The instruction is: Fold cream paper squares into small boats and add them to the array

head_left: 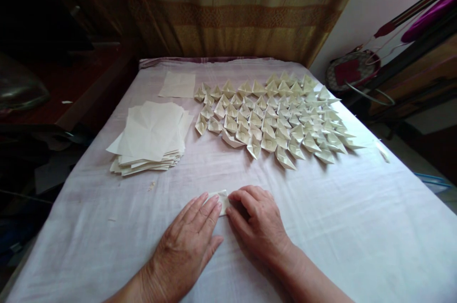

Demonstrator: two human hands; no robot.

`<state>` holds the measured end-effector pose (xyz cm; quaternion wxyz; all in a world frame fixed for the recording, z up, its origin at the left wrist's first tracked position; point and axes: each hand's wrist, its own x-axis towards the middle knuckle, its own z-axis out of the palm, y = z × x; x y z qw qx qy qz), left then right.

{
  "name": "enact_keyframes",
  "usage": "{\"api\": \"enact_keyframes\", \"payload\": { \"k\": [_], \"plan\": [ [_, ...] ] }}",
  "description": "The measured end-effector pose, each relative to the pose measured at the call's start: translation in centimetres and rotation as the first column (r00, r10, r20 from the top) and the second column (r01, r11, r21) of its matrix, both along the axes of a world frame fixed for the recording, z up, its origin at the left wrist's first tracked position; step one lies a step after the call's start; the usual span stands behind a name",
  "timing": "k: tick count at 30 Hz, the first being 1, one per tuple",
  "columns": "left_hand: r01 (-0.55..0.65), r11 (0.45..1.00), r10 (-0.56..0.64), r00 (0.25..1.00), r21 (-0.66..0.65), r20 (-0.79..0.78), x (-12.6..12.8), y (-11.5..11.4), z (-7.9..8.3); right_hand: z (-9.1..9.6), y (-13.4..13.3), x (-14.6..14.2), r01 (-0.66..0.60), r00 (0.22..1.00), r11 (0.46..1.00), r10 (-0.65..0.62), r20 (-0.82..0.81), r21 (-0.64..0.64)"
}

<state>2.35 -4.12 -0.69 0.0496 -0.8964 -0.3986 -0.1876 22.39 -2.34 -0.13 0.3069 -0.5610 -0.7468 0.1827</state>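
A small piece of folded paper (223,202) lies on the cloth in front of me, mostly covered by fingers. Across its left part rests my left hand (191,236), its fingers stretched flat and its thumb apart. At the paper's right edge, my right hand (259,217) is curled, thumb and forefinger closed on the edge. Beyond my hands, several rows of folded paper boats (267,122) stand close together. Left of them is a stack of cream paper sheets (153,131), with one single sheet (177,85) lying behind it.
A pale cloth (342,227) covers the table. Small paper scraps (152,185) lie below the stack. A patterned curtain (221,13) hangs behind the far edge. A dark red cabinet (89,74) stands at the left, and a round bag (352,72) hangs at the right.
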Motion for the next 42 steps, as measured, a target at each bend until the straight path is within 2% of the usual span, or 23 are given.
{"api": "enact_keyframes", "payload": {
  "k": [8,12,16,20,25,32,38,42],
  "plan": [
    [-0.015,0.999,0.016,0.999,0.035,-0.028,0.0,0.1,-0.2,-0.3,0.2,-0.3,0.009,0.996,1.0,-0.012,0.083,0.027],
    [-0.029,0.997,0.03,0.999,0.068,-0.018,0.0,0.1,-0.2,-0.4,0.2,-0.3,0.019,0.999,1.0,-0.019,0.034,0.014],
    [-0.034,0.999,0.034,0.999,0.042,0.0,0.0,0.2,-0.1,-0.2,0.3,-0.2,-0.021,0.999,1.0,0.021,-0.042,0.005],
    [-0.014,0.999,0.02,0.988,-0.039,0.156,-0.4,0.6,0.5,0.0,0.4,0.0,-0.09,0.992,0.996,0.09,-0.086,0.0],
    [-0.084,0.984,0.132,0.936,-0.157,0.326,-1.2,1.5,1.1,-0.3,0.5,0.3,-0.161,0.981,0.986,0.165,-0.106,0.044],
    [0.027,0.98,0.024,0.968,-0.198,0.25,-1.2,1.9,1.9,-0.1,0.2,0.3,-0.174,0.982,0.983,0.177,-0.064,0.055],
    [-0.005,0.993,0.035,0.969,-0.122,0.245,-1.1,1.8,2.0,0.1,0.3,0.2,-0.12,0.993,0.991,0.12,0.003,0.063],
    [-0.092,0.992,0.111,0.964,-0.09,0.243,-0.9,1.9,1.8,0.1,0.7,-0.1,-0.082,0.996,0.996,0.083,-0.013,0.037]
  ]
}}
